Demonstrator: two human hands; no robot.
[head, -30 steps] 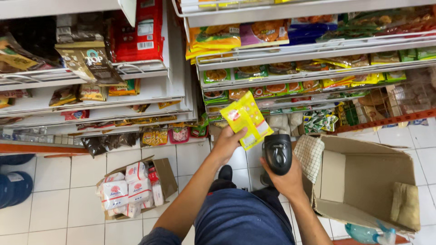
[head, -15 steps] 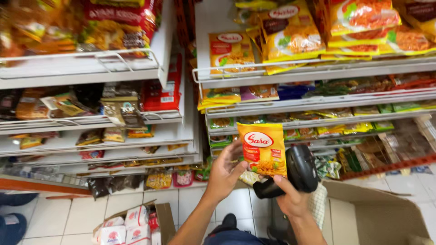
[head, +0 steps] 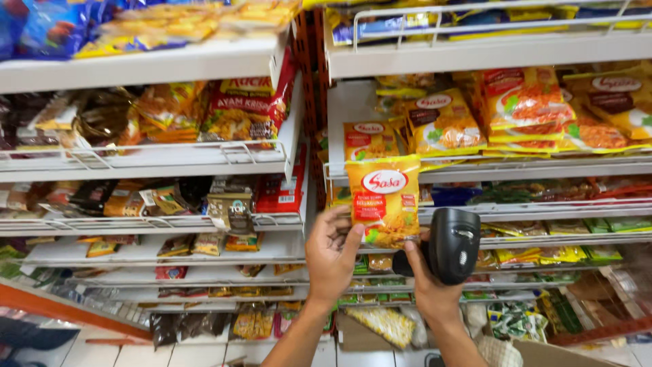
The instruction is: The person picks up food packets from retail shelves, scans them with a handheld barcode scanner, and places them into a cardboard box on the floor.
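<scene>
Yellow seasoning packet (head: 384,200) pinched in left hand (head: 331,255), black scanner (head: 452,246) clasped in right hand (head: 426,285), before shelves (head: 204,160) of orange packets (head: 523,112).

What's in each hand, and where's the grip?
Left hand: yellow seasoning packet, pinched at its lower-left edge. Right hand: black handheld scanner, gripped by its handle.

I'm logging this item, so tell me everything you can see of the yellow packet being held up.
The packet is a flat, glossy yellow plastic sachet with a red oval logo and a food picture below. It is upright, facing the camera, in front of the shelves. The left hand pinches its lower left edge; the right hand holds a black scanner just beside it.
</scene>
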